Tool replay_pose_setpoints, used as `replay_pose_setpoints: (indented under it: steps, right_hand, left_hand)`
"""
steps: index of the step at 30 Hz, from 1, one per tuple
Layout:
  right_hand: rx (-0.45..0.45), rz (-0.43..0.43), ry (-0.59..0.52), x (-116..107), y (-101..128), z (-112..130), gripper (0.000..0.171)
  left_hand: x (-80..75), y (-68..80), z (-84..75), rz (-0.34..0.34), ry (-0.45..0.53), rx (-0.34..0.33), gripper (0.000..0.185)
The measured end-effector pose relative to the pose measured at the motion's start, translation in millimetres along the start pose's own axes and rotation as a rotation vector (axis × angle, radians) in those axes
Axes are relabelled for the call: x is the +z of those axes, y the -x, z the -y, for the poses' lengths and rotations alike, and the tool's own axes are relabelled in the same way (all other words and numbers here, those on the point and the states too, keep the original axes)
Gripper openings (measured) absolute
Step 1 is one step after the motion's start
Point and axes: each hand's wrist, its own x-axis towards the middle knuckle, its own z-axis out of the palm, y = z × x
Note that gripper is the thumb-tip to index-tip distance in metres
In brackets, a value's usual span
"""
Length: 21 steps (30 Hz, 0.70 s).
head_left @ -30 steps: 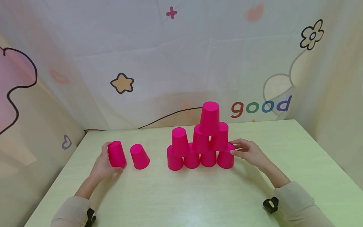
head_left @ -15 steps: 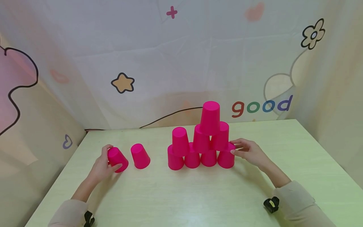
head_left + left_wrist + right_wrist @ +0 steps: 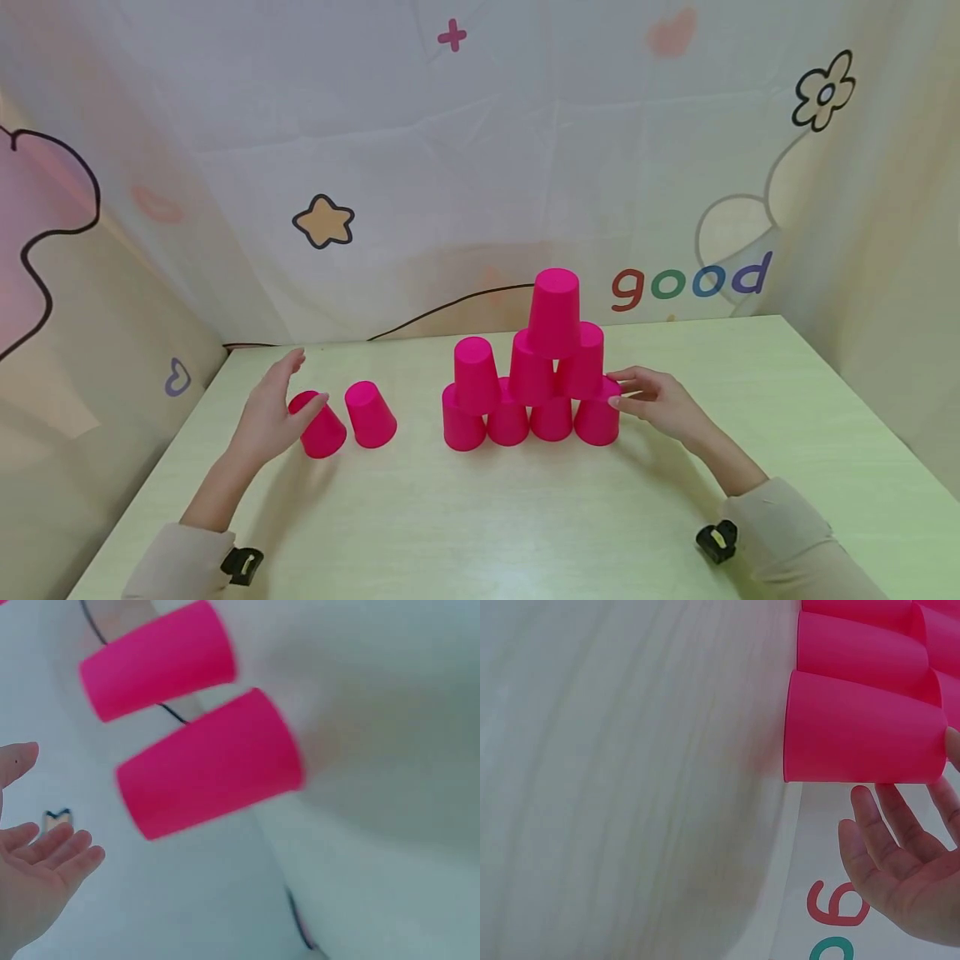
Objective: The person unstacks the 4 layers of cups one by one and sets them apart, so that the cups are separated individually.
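My left hand [image 3: 267, 417] is beside an upside-down pink cup [image 3: 324, 435], its fingers spread and its thumb in front of the cup in the head view. In the left wrist view a gap shows between this hand [image 3: 37, 877] and the nearer cup [image 3: 210, 766]. A second pink cup [image 3: 371, 415] stands just to its right. My right hand [image 3: 660, 407] touches the rightmost bottom cup [image 3: 597, 417] of a stack with thumb and fingertips. The right wrist view shows its other fingers loosely extended beside that cup [image 3: 862, 731].
Inverted pink cups form the stack: several along the bottom, three above, including a left one [image 3: 476, 375], and one top cup [image 3: 555, 312]. All stand on a pale wooden table [image 3: 480, 517]. A printed curtain [image 3: 420, 167] hangs behind.
My left hand has set its cup down, let go of it and drawn back to the left with the fingers opening. My right hand and the stack have stayed put.
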Motion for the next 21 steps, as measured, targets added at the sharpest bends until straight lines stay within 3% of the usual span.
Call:
replay_pose_setpoints:
  steps: [7, 13, 21]
  right_hand:
    - [-0.013, -0.006, -0.008, 0, 3, 2, 0.043]
    - [0.032, -0.006, -0.01, 1, 0, 2, 0.044]
    - [0.037, -0.01, -0.005, 1, 0, 2, 0.043]
  left_hand:
    - [-0.4, -9.6, -36.8, -0.058, 0.024, 0.135, 0.07]
    - [3.1, -14.8, -60.4, -0.091, 0.068, 0.247, 0.071]
    - [6.2, -24.7, -90.4, -0.074, 0.11, 0.302, 0.073]
